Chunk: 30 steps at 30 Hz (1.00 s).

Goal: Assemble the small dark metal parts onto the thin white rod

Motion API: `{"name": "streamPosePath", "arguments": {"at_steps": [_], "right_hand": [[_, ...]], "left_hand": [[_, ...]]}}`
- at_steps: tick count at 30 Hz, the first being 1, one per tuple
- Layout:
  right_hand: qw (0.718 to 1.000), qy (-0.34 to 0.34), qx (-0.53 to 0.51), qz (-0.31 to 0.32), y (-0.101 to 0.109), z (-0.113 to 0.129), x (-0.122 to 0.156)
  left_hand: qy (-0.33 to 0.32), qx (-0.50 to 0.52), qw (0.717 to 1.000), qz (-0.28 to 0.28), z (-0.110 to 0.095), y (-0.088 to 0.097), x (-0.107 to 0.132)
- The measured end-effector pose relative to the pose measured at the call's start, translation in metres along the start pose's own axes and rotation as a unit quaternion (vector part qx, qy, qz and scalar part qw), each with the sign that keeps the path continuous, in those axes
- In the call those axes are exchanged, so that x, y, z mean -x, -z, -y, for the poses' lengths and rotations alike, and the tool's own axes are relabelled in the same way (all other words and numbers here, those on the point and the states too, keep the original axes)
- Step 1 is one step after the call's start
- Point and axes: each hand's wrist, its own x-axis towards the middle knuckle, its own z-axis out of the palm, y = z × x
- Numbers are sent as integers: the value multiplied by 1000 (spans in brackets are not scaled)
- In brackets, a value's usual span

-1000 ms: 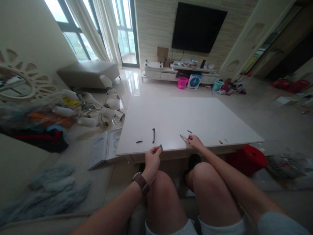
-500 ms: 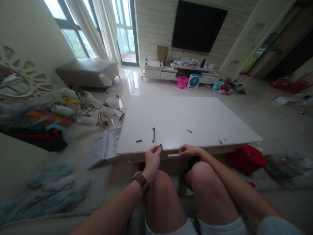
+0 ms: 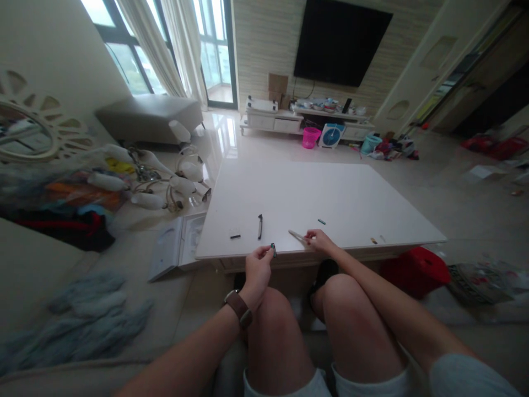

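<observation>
I sit at a low white table point(image 3: 314, 193). My left hand point(image 3: 257, 267), with a brown watch on the wrist, pinches a small dark part point(image 3: 273, 250) at the table's near edge. My right hand point(image 3: 319, 241) is closed on a thin pale stick point(image 3: 296, 235) that points left over the tabletop. On the table lie a slim black tool point(image 3: 260, 226), a small black piece point(image 3: 235, 237) beside a white tag, and a small teal piece point(image 3: 321, 221).
A white chandelier point(image 3: 161, 184) and a pile of clothes point(image 3: 61, 209) lie on the floor to the left. A white tray point(image 3: 177, 248) leans by the table's left corner. A red stool point(image 3: 415, 264) stands at the right. Beyond are a TV cabinet point(image 3: 306, 118) and a pink bucket point(image 3: 309, 137).
My right hand drew the pale stick back to the table's front edge, then lifted it over the tabletop again, a little left of where it began. My left hand has stayed put.
</observation>
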Motion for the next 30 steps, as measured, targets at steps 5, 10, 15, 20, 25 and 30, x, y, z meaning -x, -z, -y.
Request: {"name": "streamPosePath", "arguments": {"at_steps": [5,10,15,20,25,30], "right_hand": [[966,-3,27,255,-19,-3,19],[932,-10,15,362,-19,-24,43],[934,-1,-46,354,-18,-41,55],[959,17,-95,267,-20,-39,59],[990,27,-135,-15,-5,-31,33],[984,-23,-87,-154,8,-31,2]], "left_hand": [[-7,-4,1000,-1,0,-1,0],[-2,-2,1000,-4,1,-1,-1],[-1,3,1000,-3,1,0,-1],[0,2,1000,-2,1,0,0],[0,-1,1000,-1,2,0,-2],[1,-3,1000,-3,3,0,-2]]}}
